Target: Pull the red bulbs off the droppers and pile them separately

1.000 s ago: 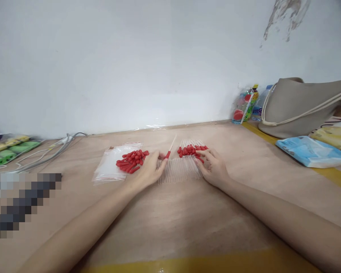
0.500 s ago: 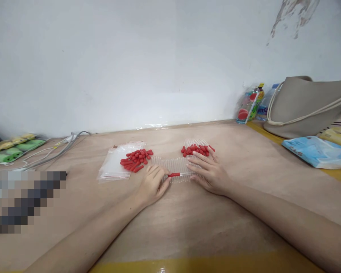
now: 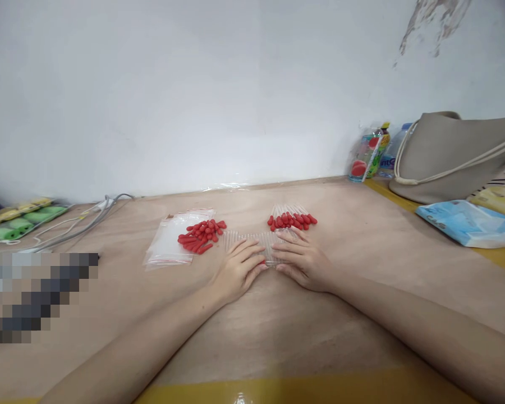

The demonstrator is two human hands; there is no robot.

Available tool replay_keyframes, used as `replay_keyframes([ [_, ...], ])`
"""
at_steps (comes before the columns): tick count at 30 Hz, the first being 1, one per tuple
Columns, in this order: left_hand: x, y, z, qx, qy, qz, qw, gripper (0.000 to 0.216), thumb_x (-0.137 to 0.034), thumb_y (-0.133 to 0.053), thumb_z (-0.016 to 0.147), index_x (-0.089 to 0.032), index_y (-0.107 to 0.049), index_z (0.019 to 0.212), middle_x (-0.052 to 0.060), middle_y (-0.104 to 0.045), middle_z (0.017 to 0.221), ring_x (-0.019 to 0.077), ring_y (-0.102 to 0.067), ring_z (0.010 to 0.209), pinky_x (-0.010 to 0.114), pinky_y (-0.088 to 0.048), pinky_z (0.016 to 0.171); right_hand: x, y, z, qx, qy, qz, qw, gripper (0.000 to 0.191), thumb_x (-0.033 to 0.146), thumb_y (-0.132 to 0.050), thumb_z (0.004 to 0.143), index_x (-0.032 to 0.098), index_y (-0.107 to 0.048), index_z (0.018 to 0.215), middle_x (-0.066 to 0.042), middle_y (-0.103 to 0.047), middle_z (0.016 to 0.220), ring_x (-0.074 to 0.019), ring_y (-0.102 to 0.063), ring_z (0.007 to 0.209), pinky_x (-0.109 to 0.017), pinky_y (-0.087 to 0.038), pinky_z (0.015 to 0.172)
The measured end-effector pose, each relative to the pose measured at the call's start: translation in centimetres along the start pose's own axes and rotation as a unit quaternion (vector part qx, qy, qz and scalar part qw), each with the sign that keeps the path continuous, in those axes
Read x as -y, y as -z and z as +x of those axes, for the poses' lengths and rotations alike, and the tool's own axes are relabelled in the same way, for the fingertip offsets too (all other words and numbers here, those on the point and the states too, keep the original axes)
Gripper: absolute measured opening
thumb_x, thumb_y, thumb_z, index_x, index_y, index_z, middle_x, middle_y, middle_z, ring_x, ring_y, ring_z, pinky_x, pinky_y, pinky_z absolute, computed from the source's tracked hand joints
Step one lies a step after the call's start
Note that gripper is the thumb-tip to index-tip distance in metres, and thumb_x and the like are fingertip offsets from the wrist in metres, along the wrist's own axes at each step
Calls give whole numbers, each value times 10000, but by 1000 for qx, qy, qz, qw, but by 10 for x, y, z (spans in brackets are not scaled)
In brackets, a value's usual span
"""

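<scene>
My left hand [image 3: 239, 268] bends over a row of clear glass dropper tubes [image 3: 269, 241], with a red rubber bulb [image 3: 264, 262] just showing between thumb and forefinger. My right hand [image 3: 303, 261] faces it from the other side. Its thumb and forefinger close around the glass end of the same dropper, while the other fingers lie spread over the row. Most of that dropper is hidden by the hands. Beyond my right hand is a fan of glass droppers fitted with red bulbs [image 3: 292, 220]. Left of the row, loose red bulbs [image 3: 200, 235] lie heaped partly on clear zip bags [image 3: 164, 247].
Cables [image 3: 103, 210] and green and yellow rolls [image 3: 25, 216] lie at the far left. A blue tissue pack [image 3: 467, 224], a grey bag [image 3: 454, 157] and drink bottles [image 3: 368, 157] are on the right. A white wall [image 3: 235, 101] rises behind the table.
My left hand has moved right over the tubes, covering most of the red bulb that showed before. Both hands are closer together, with less of the dropper visible between them.
</scene>
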State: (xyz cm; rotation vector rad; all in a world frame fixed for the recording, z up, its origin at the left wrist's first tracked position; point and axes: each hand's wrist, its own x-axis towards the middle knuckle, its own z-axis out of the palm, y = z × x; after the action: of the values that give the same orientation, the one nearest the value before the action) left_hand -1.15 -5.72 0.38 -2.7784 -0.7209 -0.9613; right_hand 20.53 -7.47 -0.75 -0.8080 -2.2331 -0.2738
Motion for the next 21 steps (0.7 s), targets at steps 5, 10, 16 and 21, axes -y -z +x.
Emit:
replay_keyframes([
  [5, -4, 2, 1, 6, -16, 5, 1000, 169, -215, -473, 853, -184, -591, 970, 51, -651, 1024, 182, -525, 1097, 407, -348, 1005, 2, -5, 0, 6, 5, 32, 999, 233, 261, -463, 864, 210, -615, 1033, -28, -659, 1025, -207, -518, 1111, -486, -281, 1039],
  [10, -6, 4, 3, 49, -11, 11, 999, 190, -211, -415, 874, -191, -583, 962, 50, -652, 1026, 179, -519, 1110, 421, -315, 1024, 3, -4, 1, -23, 44, 65, 997, 220, 179, -453, 858, 198, -619, 1001, -29, -672, 990, -167, -552, 1068, -435, -310, 1045],
  [16, -7, 7, 4, 86, -13, 15, 996, 211, -219, -382, 886, -191, -583, 941, 52, -654, 1019, 184, -495, 1143, 447, -258, 1051, 5, -2, -1, -24, 52, 75, 996, 230, 189, -453, 855, 191, -622, 1011, -47, -676, 975, -171, -547, 1074, -400, -387, 1005],
  [21, -7, 10, 1, 82, -20, 12, 996, 192, -202, -390, 884, -185, -580, 908, 37, -662, 990, 179, -507, 1130, 435, -252, 1050, 0, 0, -7, -29, 66, 69, 995, 229, 177, -478, 843, 205, -613, 1027, -20, -680, 956, -161, -561, 1051, -383, -395, 1000],
])
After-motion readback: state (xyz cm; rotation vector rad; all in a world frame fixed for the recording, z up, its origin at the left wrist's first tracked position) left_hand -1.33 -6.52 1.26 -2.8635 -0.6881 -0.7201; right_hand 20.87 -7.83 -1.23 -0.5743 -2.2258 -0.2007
